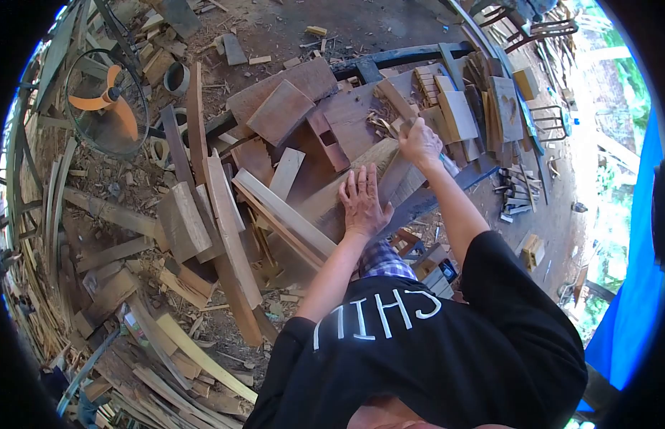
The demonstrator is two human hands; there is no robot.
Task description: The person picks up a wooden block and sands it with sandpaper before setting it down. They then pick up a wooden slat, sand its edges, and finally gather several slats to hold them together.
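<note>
Resting your left hand (366, 201) flat and unclenched on a plank (324, 203); your right hand (421, 143) grips a wooden stick (395, 99) near that plank's far end.

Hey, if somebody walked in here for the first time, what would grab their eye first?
Probably the orange-bladed fan at the upper left, bright against the brown wood scraps around it. The vivid blue sheet at the right edge also jumps out. Then perhaps the middle, where the left hand lies flat on a wooden board, just above the wearer's white-lettered black shirt.
</note>
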